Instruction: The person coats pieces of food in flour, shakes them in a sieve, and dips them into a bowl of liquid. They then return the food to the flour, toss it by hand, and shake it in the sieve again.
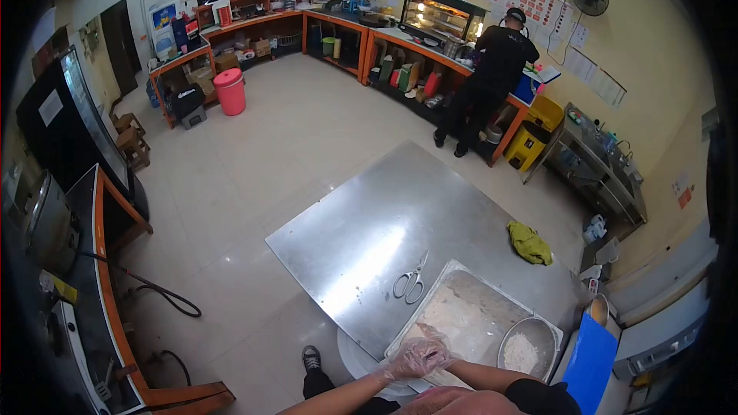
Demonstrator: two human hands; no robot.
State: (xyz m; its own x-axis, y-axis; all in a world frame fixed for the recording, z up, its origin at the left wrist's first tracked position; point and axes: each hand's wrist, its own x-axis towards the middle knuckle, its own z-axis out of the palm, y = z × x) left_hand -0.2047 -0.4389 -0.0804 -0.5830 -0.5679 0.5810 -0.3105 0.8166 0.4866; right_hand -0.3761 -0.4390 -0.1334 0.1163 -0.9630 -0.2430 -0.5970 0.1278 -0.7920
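The left hand (403, 364) and the right hand (436, 350) meet over the near end of the tray (492, 289), in thin clear gloves, probably to keep the food clean; their fingers look bent and laid against each other, but the folds of plastic hide them, so I cannot tell how far they are spread, nor whether something is held between; the tray lies under the hands and reaches from them toward 1 o'clock, with a pale powder (453, 313) over much of its floor; its raised rim, I think, serves to keep this powder from the table (330, 242).

At 3 o'clock from the hands the bowl (546, 340) sits in the tray's corner, with white bits (520, 355) in it; it seems placed there to be near the right hand, and the tray may catch what falls; at 12 o'clock, just beside the tray, the scissors (417, 270) lie with the blades pointing away, so the handles are turned to the wearer; between 1 and 2 o'clock the cloth (529, 243) lies crumpled, apart from the tray, perhaps so as to stay out of the powder; far off, between 12 and 1 o'clock, a person (500, 61) in black stands at a counter (440, 66).
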